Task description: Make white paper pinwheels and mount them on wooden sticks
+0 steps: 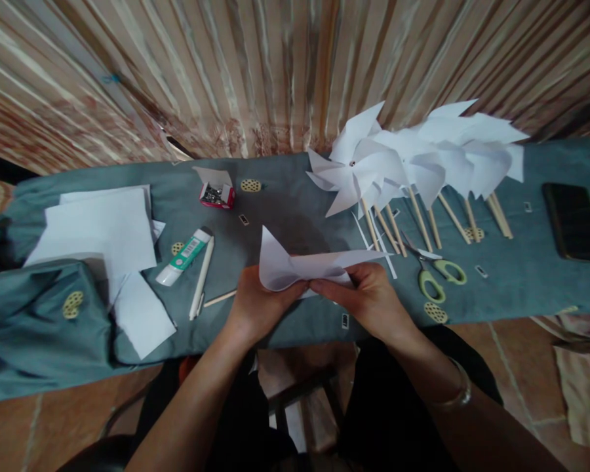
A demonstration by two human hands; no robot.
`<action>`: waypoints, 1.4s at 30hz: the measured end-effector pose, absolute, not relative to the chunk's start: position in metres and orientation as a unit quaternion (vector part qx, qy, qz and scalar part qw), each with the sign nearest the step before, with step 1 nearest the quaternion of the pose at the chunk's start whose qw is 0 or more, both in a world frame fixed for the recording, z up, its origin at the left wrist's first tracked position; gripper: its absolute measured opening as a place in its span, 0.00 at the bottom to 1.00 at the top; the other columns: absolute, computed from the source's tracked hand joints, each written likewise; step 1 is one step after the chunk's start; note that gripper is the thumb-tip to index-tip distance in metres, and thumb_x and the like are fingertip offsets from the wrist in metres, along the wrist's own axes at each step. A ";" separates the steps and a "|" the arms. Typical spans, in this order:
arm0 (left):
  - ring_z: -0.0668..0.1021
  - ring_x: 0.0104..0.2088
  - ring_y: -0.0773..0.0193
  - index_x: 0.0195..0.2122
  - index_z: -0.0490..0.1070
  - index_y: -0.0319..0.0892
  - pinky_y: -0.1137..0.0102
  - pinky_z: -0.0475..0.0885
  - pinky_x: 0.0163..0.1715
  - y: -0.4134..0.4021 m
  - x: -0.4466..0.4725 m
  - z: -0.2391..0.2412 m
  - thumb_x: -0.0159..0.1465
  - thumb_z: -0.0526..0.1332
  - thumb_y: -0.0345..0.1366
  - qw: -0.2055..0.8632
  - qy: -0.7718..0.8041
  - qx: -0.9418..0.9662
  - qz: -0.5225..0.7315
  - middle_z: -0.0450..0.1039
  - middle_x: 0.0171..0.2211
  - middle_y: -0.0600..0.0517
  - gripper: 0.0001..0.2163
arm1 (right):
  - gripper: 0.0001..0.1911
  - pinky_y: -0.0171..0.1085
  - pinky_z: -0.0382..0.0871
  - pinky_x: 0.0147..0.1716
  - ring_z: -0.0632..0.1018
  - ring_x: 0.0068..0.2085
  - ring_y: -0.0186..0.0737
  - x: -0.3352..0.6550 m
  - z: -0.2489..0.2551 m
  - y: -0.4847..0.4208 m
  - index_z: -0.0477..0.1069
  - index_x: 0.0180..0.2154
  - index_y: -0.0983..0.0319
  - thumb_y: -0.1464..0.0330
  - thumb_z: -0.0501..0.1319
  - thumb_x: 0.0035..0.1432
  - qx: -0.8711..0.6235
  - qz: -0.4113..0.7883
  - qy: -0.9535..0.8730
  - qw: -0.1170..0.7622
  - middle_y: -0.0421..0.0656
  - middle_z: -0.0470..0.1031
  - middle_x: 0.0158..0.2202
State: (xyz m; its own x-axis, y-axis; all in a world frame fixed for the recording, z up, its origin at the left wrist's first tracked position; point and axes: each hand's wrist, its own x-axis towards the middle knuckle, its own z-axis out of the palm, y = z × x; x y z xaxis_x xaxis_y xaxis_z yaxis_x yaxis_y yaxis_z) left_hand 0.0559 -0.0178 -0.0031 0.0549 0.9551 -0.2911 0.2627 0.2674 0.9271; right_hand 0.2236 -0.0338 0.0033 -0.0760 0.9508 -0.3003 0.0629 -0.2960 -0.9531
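A sheet of white paper [314,265], curled and with pointed corners, is held between both hands above the front part of the cloth-covered table. My left hand [263,298] grips its left side, thumb along the lower edge. From the right, my right hand [368,292] pinches the same edge, and the two thumbs nearly meet in the middle. Most of the fingers are hidden behind the paper. Close to my left hand lies a thin wooden stick [220,298], partly covered by it. Green-handled scissors [435,272] rest beyond my right hand, by some narrow paper strips [389,261].
Several white paper pinwheels [354,164] on wooden sticks lie at the back right. A phone [574,221] is at far right. Leftward are an open red box of metal pins [217,195], a glue tube [184,257], a white pen [201,278] and paper sheets [103,229].
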 end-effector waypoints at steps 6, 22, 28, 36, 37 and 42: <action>0.83 0.30 0.57 0.33 0.79 0.37 0.70 0.78 0.29 -0.016 0.055 0.000 0.47 0.70 0.35 0.548 0.573 0.509 0.336 0.82 0.30 0.48 0.12 | 0.07 0.37 0.73 0.30 0.79 0.30 0.40 0.225 0.002 -0.034 0.79 0.29 0.61 0.64 0.67 0.48 -0.554 0.589 -0.438 0.393 0.41 0.81 0.28; 0.83 0.33 0.58 0.37 0.79 0.38 0.68 0.79 0.34 -0.017 0.055 -0.005 0.50 0.69 0.35 0.571 0.545 0.490 0.370 0.82 0.34 0.48 0.13 | 0.11 0.40 0.76 0.36 0.81 0.35 0.42 0.226 -0.001 -0.034 0.79 0.35 0.60 0.63 0.68 0.49 -0.529 0.623 -0.419 0.396 0.42 0.83 0.34; 0.82 0.32 0.58 0.35 0.79 0.37 0.69 0.79 0.32 -0.017 0.055 -0.003 0.49 0.69 0.35 0.573 0.542 0.498 0.361 0.82 0.33 0.47 0.12 | 0.11 0.40 0.76 0.37 0.81 0.36 0.42 0.227 0.002 -0.034 0.80 0.36 0.61 0.65 0.68 0.49 -0.522 0.623 -0.438 0.384 0.42 0.83 0.34; 0.82 0.33 0.58 0.37 0.78 0.37 0.67 0.78 0.34 -0.019 0.058 -0.003 0.49 0.70 0.36 0.574 0.556 0.469 0.376 0.82 0.34 0.47 0.15 | 0.11 0.43 0.75 0.43 0.80 0.40 0.45 0.227 0.001 -0.033 0.79 0.35 0.61 0.64 0.68 0.49 -0.524 0.621 -0.443 0.378 0.43 0.82 0.36; 0.82 0.33 0.58 0.37 0.78 0.37 0.68 0.78 0.34 -0.020 0.059 -0.004 0.49 0.70 0.36 0.572 0.561 0.465 0.378 0.82 0.34 0.47 0.15 | 0.11 0.44 0.74 0.43 0.80 0.40 0.46 0.227 0.002 -0.033 0.79 0.35 0.62 0.64 0.68 0.48 -0.525 0.626 -0.436 0.378 0.44 0.82 0.36; 0.82 0.32 0.59 0.36 0.79 0.38 0.68 0.78 0.33 -0.022 0.061 -0.006 0.49 0.70 0.36 0.568 0.563 0.460 0.387 0.82 0.33 0.48 0.14 | 0.15 0.46 0.74 0.44 0.80 0.40 0.48 0.226 0.002 -0.033 0.79 0.35 0.62 0.62 0.71 0.44 -0.526 0.642 -0.403 0.385 0.45 0.82 0.38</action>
